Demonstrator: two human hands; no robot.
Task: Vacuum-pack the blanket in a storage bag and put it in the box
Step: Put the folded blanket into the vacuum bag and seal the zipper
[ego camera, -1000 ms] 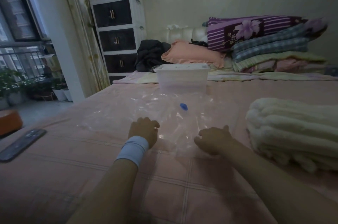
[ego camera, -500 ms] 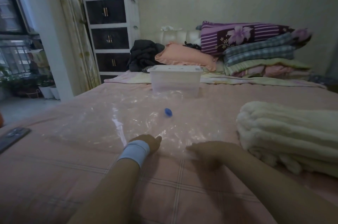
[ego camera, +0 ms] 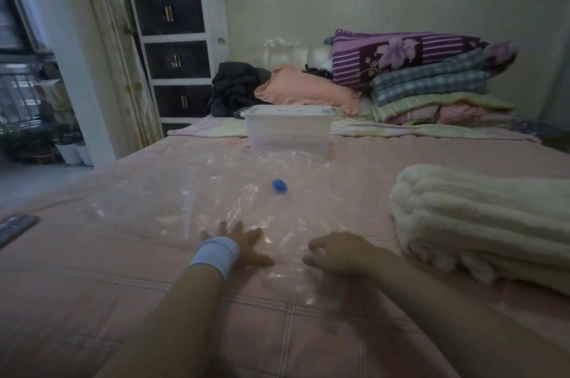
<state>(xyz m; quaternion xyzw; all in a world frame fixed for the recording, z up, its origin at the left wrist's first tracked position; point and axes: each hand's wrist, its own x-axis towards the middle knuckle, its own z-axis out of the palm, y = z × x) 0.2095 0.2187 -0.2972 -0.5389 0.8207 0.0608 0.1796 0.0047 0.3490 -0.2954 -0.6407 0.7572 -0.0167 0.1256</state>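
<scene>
On the pink checked bedsheet [ego camera: 92, 300], the person's left hand [ego camera: 239, 242] lies spread flat on the near edge of the clear plastic storage bag [ego camera: 185, 192], while the right hand [ego camera: 337, 252], fingers curled, appears to pinch it. The film looks light, slippery and floppy, best taken at that edge. The folded cream fleece blanket [ego camera: 478, 223], soft and bulky, waits at right; the translucent lidded box [ego camera: 287, 134] stands beyond. A second ago, both hands were fisted.

glossy clear plastic storage bag [ego camera: 191, 192]; translucent matt plastic box [ego camera: 288, 131]; fluffy cream cloth blanket [ego camera: 481, 223]; pink cloth bedsheet [ego camera: 92, 285].
</scene>
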